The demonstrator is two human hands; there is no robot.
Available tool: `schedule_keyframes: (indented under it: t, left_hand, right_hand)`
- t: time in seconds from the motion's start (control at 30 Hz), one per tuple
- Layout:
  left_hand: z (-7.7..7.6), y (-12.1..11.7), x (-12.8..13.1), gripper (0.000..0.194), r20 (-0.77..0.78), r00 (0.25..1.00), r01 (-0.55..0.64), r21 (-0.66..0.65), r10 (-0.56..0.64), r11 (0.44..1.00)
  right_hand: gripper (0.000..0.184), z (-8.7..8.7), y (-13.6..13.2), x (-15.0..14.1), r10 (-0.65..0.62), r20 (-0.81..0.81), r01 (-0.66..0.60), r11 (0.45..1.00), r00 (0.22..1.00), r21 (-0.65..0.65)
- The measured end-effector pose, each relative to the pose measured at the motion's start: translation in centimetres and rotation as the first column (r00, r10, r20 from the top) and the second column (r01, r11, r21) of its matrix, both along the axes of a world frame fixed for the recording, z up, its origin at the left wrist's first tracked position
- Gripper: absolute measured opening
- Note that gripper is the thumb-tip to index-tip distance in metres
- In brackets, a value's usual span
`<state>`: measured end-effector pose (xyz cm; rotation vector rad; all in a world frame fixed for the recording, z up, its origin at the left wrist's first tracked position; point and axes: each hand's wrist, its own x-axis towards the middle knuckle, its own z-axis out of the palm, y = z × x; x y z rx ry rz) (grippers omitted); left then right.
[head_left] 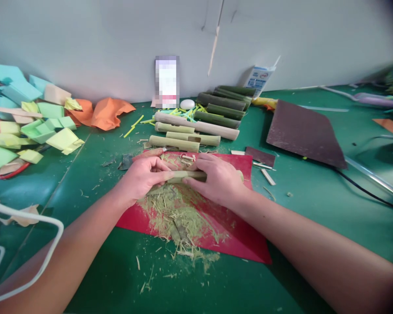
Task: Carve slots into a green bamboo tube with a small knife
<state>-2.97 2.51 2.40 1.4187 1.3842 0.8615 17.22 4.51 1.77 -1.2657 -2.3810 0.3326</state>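
A pale green bamboo tube lies crosswise between my hands, above a red sheet. My left hand is closed around its left end, with the thumb along the near side. My right hand is closed over the right part, and its palm hides much of the tube. A tool with a brownish handle shows by the left fingers; I cannot tell whether they hold it. Beneath the tube, a heap of greenish bamboo shavings and dust covers the middle of the sheet.
Several cut bamboo tubes lie in rows behind the sheet. A phone leans on the wall. Folded coloured papers are piled at left, near a white wire frame. At right lie dark sandpaper and a black cable.
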Motion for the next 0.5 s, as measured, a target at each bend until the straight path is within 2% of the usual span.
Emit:
schedule_keyframes:
  t: [0.2, 0.33, 0.43, 0.5]
  left_hand:
    - [-0.24, -0.25, 0.49, 0.018, -0.136, 0.99, 0.037, 0.143, -0.017, 0.989]
    - [-0.13, 0.05, 0.5, 0.019, -0.202, 0.979, 0.074, 0.189, -0.035, 0.979]
    - [0.21, 0.43, 0.54, 0.018, -0.285, 0.958, 0.048, 0.231, 0.021, 0.972]
    - [0.43, 0.64, 0.59, 0.018, -0.316, 0.946, -0.004, 0.209, 0.071, 0.978]
  right_hand:
    - [0.021, 0.15, -0.21, -0.03, 0.023, 0.0, -0.023, 1.0, 1.0, 0.0]
    - [0.02, 0.09, -0.24, -0.02, 0.031, -0.008, -0.031, 1.0, 0.999, 0.0]
    - [0.021, 0.01, -0.19, -0.05, 0.035, -0.016, -0.035, 0.999, 0.999, 0.005]
    - [0.022, 0.0, -0.17, -0.09, 0.028, -0.013, -0.028, 1.0, 1.0, -0.003]
